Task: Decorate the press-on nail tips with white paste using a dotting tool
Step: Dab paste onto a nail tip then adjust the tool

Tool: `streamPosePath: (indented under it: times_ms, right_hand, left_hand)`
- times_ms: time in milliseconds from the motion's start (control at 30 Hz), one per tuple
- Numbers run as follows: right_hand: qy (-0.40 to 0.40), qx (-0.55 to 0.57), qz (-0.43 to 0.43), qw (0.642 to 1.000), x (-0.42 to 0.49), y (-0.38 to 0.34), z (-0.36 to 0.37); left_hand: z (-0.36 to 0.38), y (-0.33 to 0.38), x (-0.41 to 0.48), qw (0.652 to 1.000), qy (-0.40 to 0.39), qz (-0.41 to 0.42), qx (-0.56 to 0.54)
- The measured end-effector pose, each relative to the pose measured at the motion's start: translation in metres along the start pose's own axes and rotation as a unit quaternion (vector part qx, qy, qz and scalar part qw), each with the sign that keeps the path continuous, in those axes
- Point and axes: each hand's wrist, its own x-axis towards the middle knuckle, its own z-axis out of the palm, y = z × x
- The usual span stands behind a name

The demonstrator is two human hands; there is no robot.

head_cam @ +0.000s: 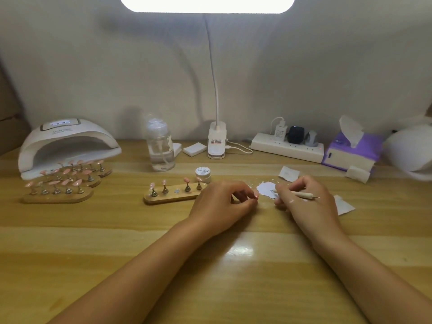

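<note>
Gripping tool in right hand, shaft lying crosswise, point aiming left. Pinching seeming tip in left hand, just beside.

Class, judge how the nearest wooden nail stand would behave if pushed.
The wooden nail stand is long, low and flat, so it would probably slide, not tip. Its upright holders look small-footed, so a jolt might topple them.

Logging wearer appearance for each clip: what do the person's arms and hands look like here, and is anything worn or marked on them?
No sleeves show: both arms are bare right to the frame edge. The left hand and right hand carry no gloves, rings, watch or bracelet that I can see. Small smears of white paste mark the right hand's fingers and back.
</note>
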Motion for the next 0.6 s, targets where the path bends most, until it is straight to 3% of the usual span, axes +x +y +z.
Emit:
streamPosePath:
  times_ms: [333,500,600]
  right_hand:
    - [-0.015,0.0,-0.004,1.0,-0.001,-0.001,-0.001]
    - [0.073,0.102,-0.061,0.99,-0.008,-0.011,-0.004]
    - [0.038,0.161,-0.077,0.983,-0.015,-0.021,-0.001]
  left_hand:
    - [0.002,-0.004,-0.001,0.999,0.015,0.029,-0.008]
    - [0.002,-0.007,0.001,0.998,0.022,0.027,-0.051]
    - [0.002,-0.009,0.002,0.997,0.014,0.03,-0.07]
